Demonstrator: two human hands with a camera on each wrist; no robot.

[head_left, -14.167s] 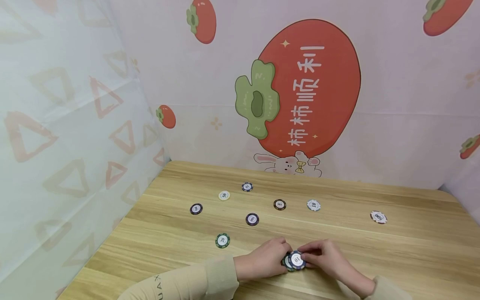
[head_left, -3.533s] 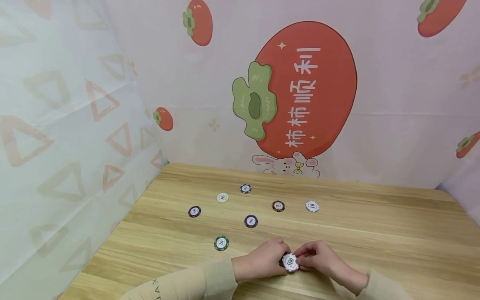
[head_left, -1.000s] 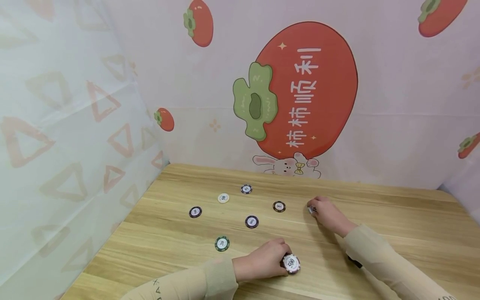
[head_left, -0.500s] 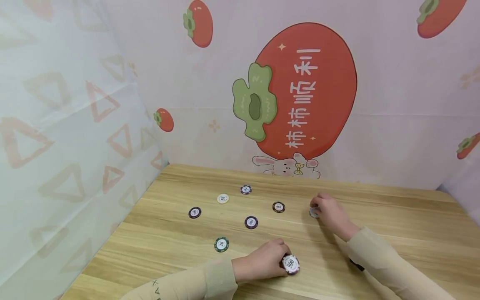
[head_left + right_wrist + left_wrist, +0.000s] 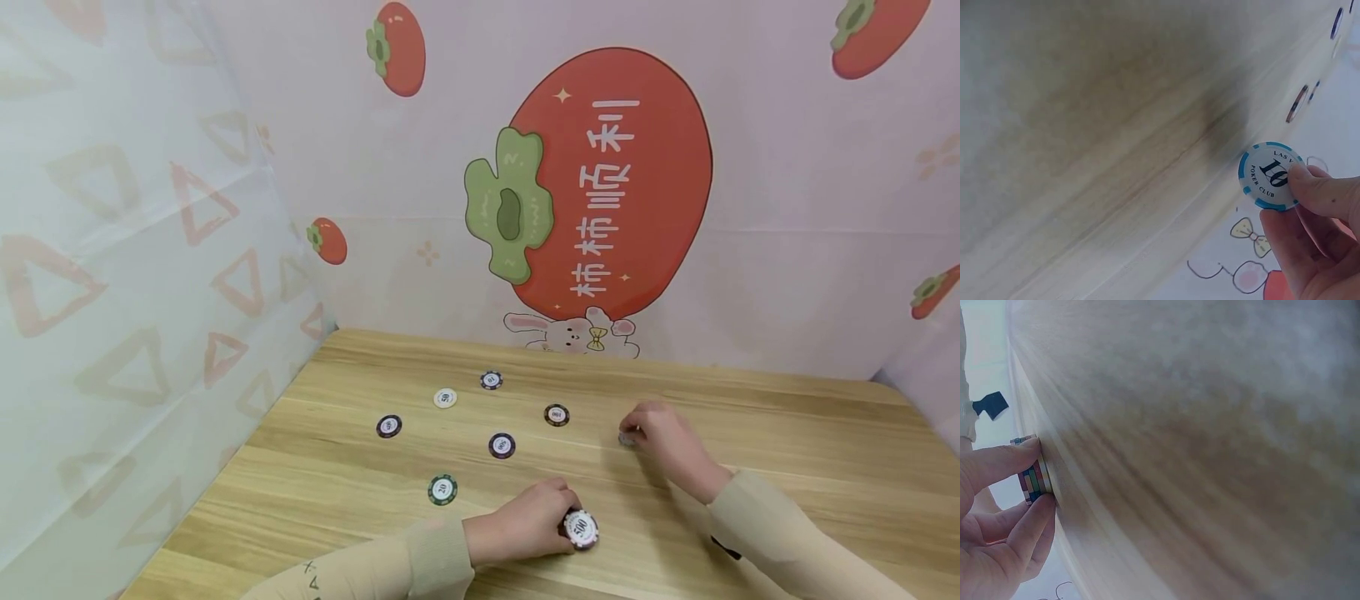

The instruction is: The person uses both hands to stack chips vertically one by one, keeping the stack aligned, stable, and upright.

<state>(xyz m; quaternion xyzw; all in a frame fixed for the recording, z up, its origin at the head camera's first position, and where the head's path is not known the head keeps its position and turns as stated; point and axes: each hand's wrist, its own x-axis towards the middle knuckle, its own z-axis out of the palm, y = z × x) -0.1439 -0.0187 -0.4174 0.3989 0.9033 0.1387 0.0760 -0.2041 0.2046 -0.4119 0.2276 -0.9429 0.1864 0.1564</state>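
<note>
A short stack of poker chips (image 5: 581, 529) with a white "500" chip on top stands near the table's front edge. My left hand (image 5: 525, 521) grips that stack (image 5: 1034, 478) between thumb and fingers. My right hand (image 5: 663, 442) is further back and to the right, just above the table, pinching a white-and-blue "10" chip (image 5: 1270, 175) by its rim; in the head view that chip (image 5: 627, 438) peeks out at the fingertips. Several single chips lie flat further back on the table.
Loose chips: green "20" (image 5: 442, 488), dark "500" (image 5: 502, 445), black "100" (image 5: 557, 414), dark one (image 5: 388, 426), cream "50" (image 5: 445, 398), dark "10" (image 5: 491, 380). Printed cloth walls close the wooden table (image 5: 810, 450) at the back and left.
My right hand left the stack, reached back to the white "10" chip, picked it up and is drawing it towards me. The left hand kept holding the stack.
</note>
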